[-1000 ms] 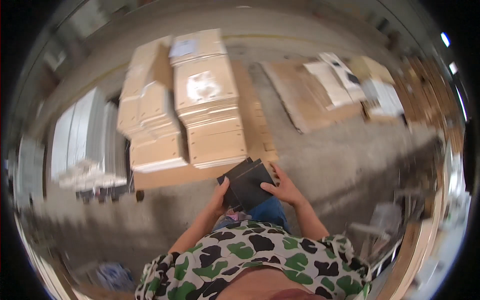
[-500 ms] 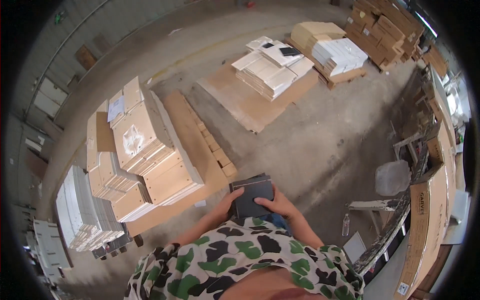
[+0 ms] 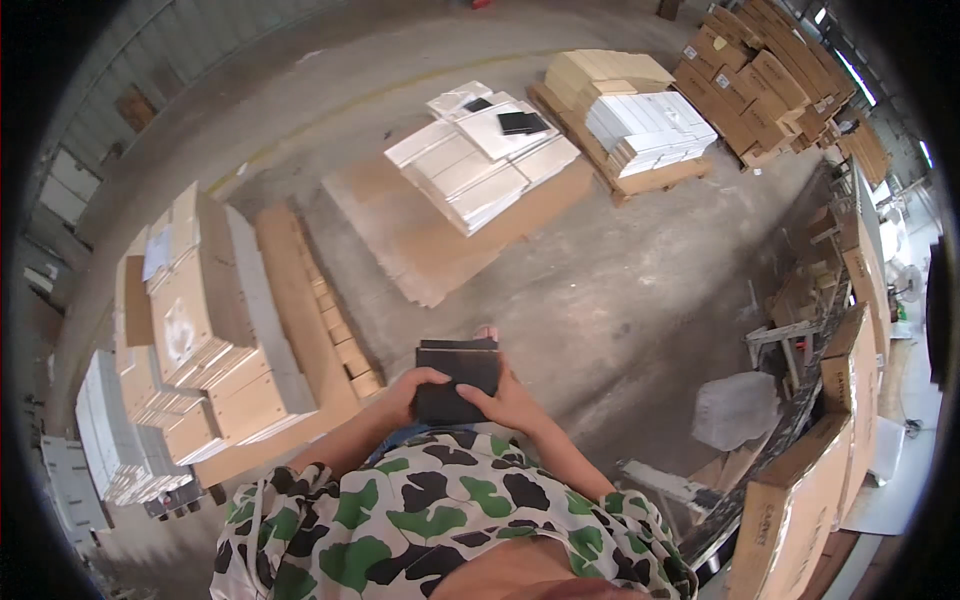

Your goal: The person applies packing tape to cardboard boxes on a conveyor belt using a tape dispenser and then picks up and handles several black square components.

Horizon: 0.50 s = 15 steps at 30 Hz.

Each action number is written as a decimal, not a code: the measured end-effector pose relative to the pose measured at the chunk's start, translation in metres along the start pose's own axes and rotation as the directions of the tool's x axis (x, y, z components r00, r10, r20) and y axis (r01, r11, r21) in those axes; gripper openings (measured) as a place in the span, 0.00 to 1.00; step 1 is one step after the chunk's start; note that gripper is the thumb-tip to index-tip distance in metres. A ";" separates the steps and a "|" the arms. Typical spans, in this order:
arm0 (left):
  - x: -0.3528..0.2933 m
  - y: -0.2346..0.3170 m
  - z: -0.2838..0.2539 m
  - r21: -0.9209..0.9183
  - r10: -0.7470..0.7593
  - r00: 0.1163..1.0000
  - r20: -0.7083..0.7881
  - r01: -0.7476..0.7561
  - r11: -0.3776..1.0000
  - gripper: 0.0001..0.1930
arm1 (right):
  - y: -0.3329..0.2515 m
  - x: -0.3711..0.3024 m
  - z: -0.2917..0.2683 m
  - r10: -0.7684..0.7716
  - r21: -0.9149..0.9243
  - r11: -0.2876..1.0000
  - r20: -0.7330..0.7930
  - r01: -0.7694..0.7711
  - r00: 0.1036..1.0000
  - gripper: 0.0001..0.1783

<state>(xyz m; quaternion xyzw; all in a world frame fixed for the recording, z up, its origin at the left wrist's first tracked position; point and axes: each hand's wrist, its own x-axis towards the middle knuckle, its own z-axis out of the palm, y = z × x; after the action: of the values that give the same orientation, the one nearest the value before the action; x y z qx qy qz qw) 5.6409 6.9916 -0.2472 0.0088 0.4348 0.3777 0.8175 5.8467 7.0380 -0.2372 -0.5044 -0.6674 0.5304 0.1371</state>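
Note:
Close to my body I hold a small stack of dark rectangular panels (image 3: pixel 455 375), their edges slightly out of line at the far side. My left hand (image 3: pixel 412 393) grips the left side, thumb lying on top. On the right side, my right hand (image 3: pixel 508 400) does the same, its thumb across the upper face. The undersides and most fingers are hidden. Ahead, similar dark panels (image 3: pixel 518 123) lie on a low stack of white boards (image 3: pixel 490 165), which rests on a brown sheet (image 3: pixel 375 225) on the floor.
To the left stand tall stacks of beige drilled boards (image 3: pixel 215 320) on a pallet (image 3: pixel 335 335). Farther off are a pallet of white and yellowish boards (image 3: pixel 650 125) and piled cartons (image 3: pixel 750 90). Along the right run a long carton (image 3: pixel 800 490) and a clear plastic bag (image 3: pixel 735 410).
The floor stacks ahead look nearer and the left stacks have slid left and down in view. Both hands still hold the dark panels, and a foot now shows beyond them.

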 end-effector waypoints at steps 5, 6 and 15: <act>0.121 0.080 0.025 -0.118 0.130 0.988 0.088 -0.120 0.986 0.28 | 0.004 0.122 -0.103 -0.274 0.177 0.951 0.104 0.253 0.956 0.49; 0.145 0.094 0.037 -0.121 0.114 0.990 0.079 -0.104 0.987 0.27 | 0.005 0.138 -0.130 -0.234 0.156 0.964 0.125 0.214 0.964 0.49; 0.240 0.240 0.137 -0.269 0.259 0.952 -0.164 -0.296 0.917 0.26 | 0.045 0.370 -0.333 0.060 -0.127 0.991 0.084 -0.049 0.995 0.40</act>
<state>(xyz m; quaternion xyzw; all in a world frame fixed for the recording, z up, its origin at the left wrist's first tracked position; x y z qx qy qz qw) 5.6738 7.3560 -0.2488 -0.0732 0.4194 0.5494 0.7190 5.9416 7.5276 -0.2730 -0.5064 -0.6905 0.5128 0.0614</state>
